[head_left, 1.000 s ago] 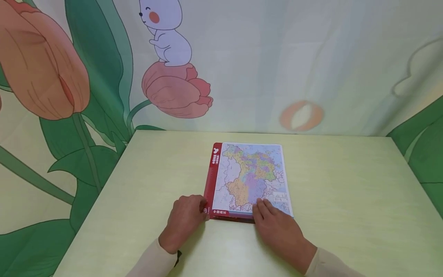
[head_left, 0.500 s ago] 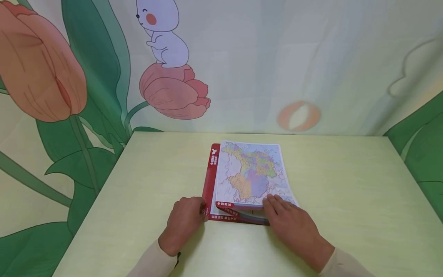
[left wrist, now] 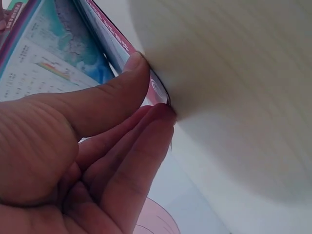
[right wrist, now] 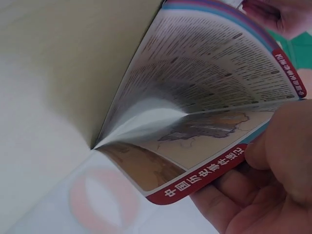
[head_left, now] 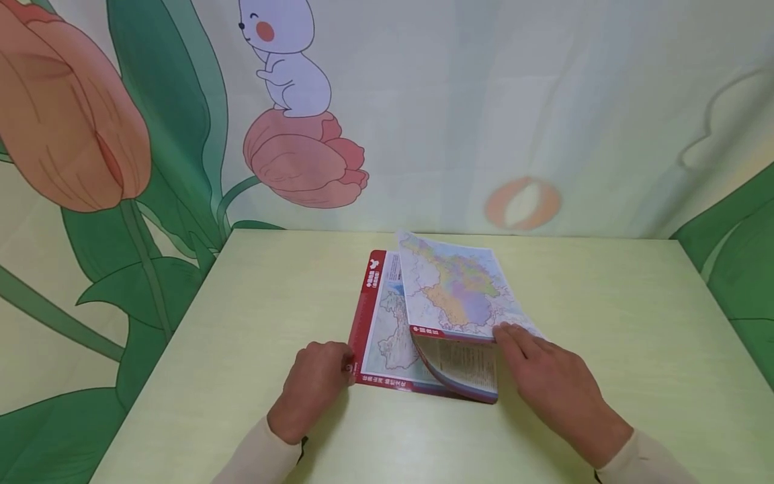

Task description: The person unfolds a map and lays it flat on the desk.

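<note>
A map atlas (head_left: 387,329) with a red border lies in the middle of the pale green table (head_left: 605,323). My left hand (head_left: 317,380) pinches its near left corner, with the thumb (left wrist: 112,97) on top and the fingers against the edge. My right hand (head_left: 535,359) holds a sheaf of lifted pages (head_left: 459,289) by the near right edge, thumb above and fingers below. The raised top page shows a coloured map. Under it, text pages (right wrist: 209,73) fan open, and an inner map page (head_left: 393,336) lies flat.
A curtain (head_left: 484,114) printed with tulips, leaves and a white rabbit hangs behind and beside the table. The table's far edge (head_left: 459,233) meets it just beyond the atlas.
The right hand has lifted the front pages up and swung them to the right, opening the atlas and baring an inner map page. The left hand has stayed on the corner.
</note>
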